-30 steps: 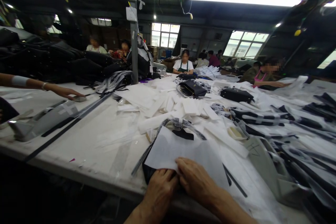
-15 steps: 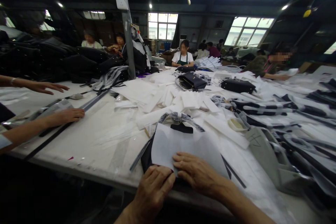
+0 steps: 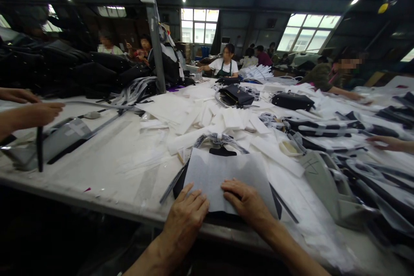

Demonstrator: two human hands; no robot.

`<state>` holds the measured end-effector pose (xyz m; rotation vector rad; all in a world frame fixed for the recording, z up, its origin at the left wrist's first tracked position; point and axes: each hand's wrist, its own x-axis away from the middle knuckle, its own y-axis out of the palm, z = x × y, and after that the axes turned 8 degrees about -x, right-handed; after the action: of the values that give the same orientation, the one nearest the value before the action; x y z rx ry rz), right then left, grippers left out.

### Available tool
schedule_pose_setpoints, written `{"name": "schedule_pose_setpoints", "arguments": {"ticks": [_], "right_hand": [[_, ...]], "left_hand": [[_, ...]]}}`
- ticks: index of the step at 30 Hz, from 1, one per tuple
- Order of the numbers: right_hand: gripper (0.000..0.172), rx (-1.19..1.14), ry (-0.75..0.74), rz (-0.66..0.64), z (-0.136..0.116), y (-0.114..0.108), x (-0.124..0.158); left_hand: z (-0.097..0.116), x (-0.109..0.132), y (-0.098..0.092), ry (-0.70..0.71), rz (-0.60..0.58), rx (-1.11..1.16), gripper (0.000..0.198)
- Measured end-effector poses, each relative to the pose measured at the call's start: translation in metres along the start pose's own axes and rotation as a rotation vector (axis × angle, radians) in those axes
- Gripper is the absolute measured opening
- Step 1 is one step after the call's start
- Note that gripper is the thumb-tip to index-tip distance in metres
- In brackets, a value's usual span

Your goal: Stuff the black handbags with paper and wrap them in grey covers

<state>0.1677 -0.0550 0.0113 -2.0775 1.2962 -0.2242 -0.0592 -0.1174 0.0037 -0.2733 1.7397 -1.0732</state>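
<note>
A black handbag (image 3: 180, 184) lies at the table's front edge, mostly covered by a sheet of white paper (image 3: 223, 168). Its handle (image 3: 207, 139), wrapped in clear plastic, arches out on the far side. My left hand (image 3: 188, 208) rests on the paper's near left corner with its fingers stretched out. On the right part of the sheet lies my right hand (image 3: 242, 196), fingers extended and slightly bent, palm down. Neither hand holds anything. Dark straps stick out on both sides of the bag.
White foam and paper sheets (image 3: 176, 112) are heaped beyond the bag. A grey tape dispenser (image 3: 333, 189) stands on the right, another (image 3: 64, 136) on the left. At left, a co-worker's hands (image 3: 35, 114) hold a dark strip. Another person's hand (image 3: 391, 143) reaches in from the right.
My left hand has opened from a closed grip at the near edge and moved up onto the paper. My right hand shifted slightly right. The left co-worker's hands lifted a strap.
</note>
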Motion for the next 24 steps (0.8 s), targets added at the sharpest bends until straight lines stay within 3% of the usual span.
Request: {"name": "schedule_pose_setpoints", "arguments": {"ticks": [5,11,16,18,21,24], "right_hand": [[0.033,0.105,0.037,-0.196,-0.006,-0.01,-0.004],[0.034,0.071,0.01,-0.262,-0.01,-0.016,-0.005],[0.033,0.055,-0.014,-0.273,-0.011,-0.016,-0.008],[0.032,0.014,0.006,-0.236,-0.01,-0.016,-0.007],[0.035,-0.065,0.131,-0.096,-0.007,-0.017,-0.002],[0.025,-0.11,0.133,-0.023,-0.005,-0.017,0.001]], "left_hand": [[-0.015,-0.002,-0.004,0.081,-0.135,0.058,0.023],[-0.016,-0.006,-0.012,0.165,-0.259,0.128,0.02],[-0.005,-0.045,-0.026,0.068,-0.632,0.147,0.01],[-0.002,-0.06,-0.026,0.075,-0.716,0.123,0.011],[-0.003,-0.062,-0.014,0.109,-0.692,0.077,0.015],[-0.005,-0.046,0.003,0.126,-0.559,0.06,0.011]]}}
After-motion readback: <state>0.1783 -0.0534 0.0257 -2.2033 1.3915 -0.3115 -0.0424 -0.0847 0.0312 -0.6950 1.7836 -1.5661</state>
